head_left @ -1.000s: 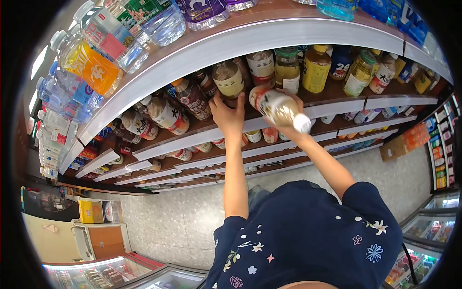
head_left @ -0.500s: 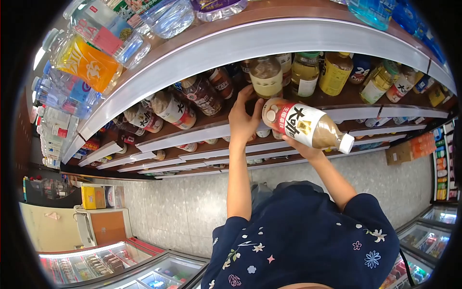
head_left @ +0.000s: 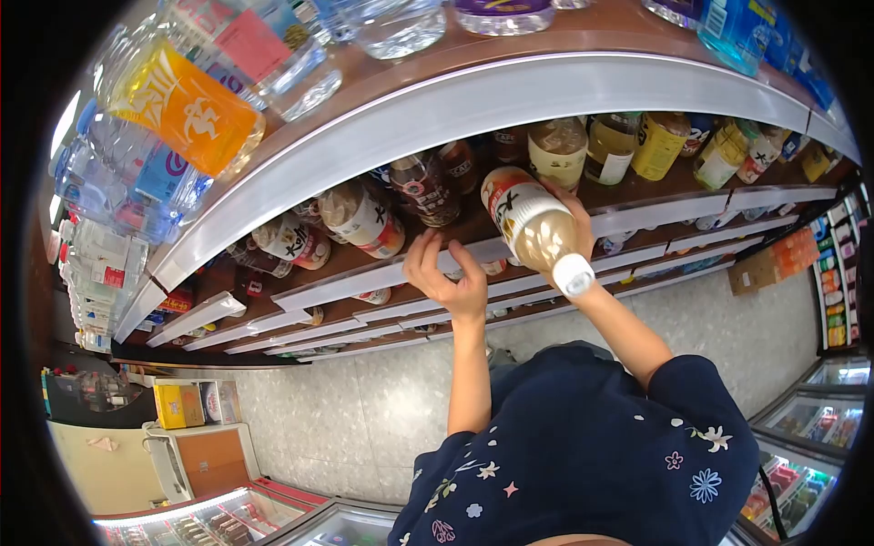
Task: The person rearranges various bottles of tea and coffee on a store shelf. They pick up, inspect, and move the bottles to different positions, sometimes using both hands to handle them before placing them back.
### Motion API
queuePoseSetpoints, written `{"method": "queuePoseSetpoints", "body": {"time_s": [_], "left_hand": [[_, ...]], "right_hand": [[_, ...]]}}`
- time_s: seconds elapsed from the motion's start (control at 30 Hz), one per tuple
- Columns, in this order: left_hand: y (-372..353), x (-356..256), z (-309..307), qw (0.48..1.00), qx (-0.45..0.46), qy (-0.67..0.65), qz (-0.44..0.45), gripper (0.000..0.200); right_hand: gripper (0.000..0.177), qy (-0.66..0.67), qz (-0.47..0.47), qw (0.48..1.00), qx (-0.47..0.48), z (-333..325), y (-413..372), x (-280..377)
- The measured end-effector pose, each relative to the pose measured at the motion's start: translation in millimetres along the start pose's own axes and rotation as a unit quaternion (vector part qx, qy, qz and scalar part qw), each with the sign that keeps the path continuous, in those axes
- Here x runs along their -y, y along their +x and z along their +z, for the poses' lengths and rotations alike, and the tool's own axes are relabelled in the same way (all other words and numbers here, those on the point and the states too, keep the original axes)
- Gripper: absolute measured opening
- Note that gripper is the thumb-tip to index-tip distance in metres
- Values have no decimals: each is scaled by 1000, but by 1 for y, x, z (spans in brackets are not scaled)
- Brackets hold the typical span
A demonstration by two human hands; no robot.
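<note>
A light-brown drink bottle [head_left: 528,217] with a white cap and a white and red label is in my right hand [head_left: 577,223], whose fingers wrap its far side, partly hidden. The cap points down toward me and its base tilts toward the shelf. To the left, my left hand [head_left: 446,276] is raised in front of the shelf edge, fingers curved and apart, holding nothing. Just behind the held bottle stands a pale-labelled bottle [head_left: 557,155]. A dark brown bottle [head_left: 425,191] and a white-labelled bottle [head_left: 361,218] stand on the same shelf, left of it.
An upper shelf edge [head_left: 473,82] curves above my hands, with an orange bottle [head_left: 196,114] and clear bottles on it. Green and yellow bottles [head_left: 660,146] stand to the right. Lower shelves, a cardboard box [head_left: 754,273] and glass-topped freezers [head_left: 810,428] surround the floor.
The held bottle has turned so its cap points more toward me and has moved left. My left hand has come away from the shelf bottles, lower. The view has shifted left.
</note>
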State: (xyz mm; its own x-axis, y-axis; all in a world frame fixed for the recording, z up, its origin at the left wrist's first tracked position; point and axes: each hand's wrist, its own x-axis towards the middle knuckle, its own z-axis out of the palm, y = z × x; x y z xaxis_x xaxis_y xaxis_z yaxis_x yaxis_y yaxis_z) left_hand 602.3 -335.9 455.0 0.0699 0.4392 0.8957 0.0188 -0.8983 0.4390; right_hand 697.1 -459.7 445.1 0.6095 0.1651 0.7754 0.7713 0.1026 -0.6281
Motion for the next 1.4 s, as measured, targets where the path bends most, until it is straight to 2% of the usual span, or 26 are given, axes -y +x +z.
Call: {"method": "queuePoseSetpoints", "body": {"time_s": [0.03, 0.17, 0.2, 0.3, 0.33, 0.47, 0.57, 0.67, 0.77, 0.8, 0.9, 1.0, 1.1, 1.23, 1.27, 1.3, 1.4], "left_hand": [[2, 4, -2, 1000, -19, 18, 1, 29], [-1, 42, -8, 997, -66, 37, 2, 50], [1, 49, -13, 999, -32, 39, -10, 58], [7, 59, -16, 996, -68, 49, -27, 58], [9, 64, -17, 996, -73, 40, -30, 59], [15, 79, -23, 996, -74, 21, -38, 60], [21, 89, -28, 998, -47, 3, -43, 64], [31, 91, -36, 997, -3, -22, -72, 72], [41, 94, -43, 993, 48, -40, -100, 79], [43, 94, -44, 991, 67, -46, -108, 81], [52, 96, -39, 966, 76, -161, -189, 84], [65, 92, -44, 982, 119, -60, -135, 86], [73, 91, -51, 974, 161, -57, -150, 85], [74, 103, -53, 946, 199, -171, -190, 83], [74, 106, -55, 935, 209, -201, -204, 83], [75, 108, -57, 923, 217, -231, -218, 83], [75, 110, -63, 927, 227, -241, -177, 83]], "right_hand": [[80, -19, -28, 999, -4, 5, 6, 6], [81, -164, -8, 984, 62, 16, 24, 29], [83, -186, -23, 981, 46, 23, 25, 30], [85, -206, 22, 978, 35, 38, 32, 41], [85, -221, 6, 975, 31, 41, 34, 39], [86, -262, 77, 961, 35, 50, 35, 41], [79, -288, 21, 957, -14, 58, 27, 41], [64, -307, -106, 942, -87, 63, 18, 49], [51, -281, -126, 950, -55, 63, 2, 54], [44, -279, -102, 954, -37, 66, -1, 64], [42, -234, -62, 970, -22, 78, -13, 68], [42, -230, -45, 972, -27, 90, -17, 74], [47, -220, -24, 974, -37, 106, -14, 76], [60, -190, 62, 978, -56, 129, -10, 81], [70, -214, 65, 973, -53, 133, -12, 78], [70, -223, 64, 971, -59, 135, -11, 78], [73, -259, 54, 962, -64, 142, -5, 79]]}}
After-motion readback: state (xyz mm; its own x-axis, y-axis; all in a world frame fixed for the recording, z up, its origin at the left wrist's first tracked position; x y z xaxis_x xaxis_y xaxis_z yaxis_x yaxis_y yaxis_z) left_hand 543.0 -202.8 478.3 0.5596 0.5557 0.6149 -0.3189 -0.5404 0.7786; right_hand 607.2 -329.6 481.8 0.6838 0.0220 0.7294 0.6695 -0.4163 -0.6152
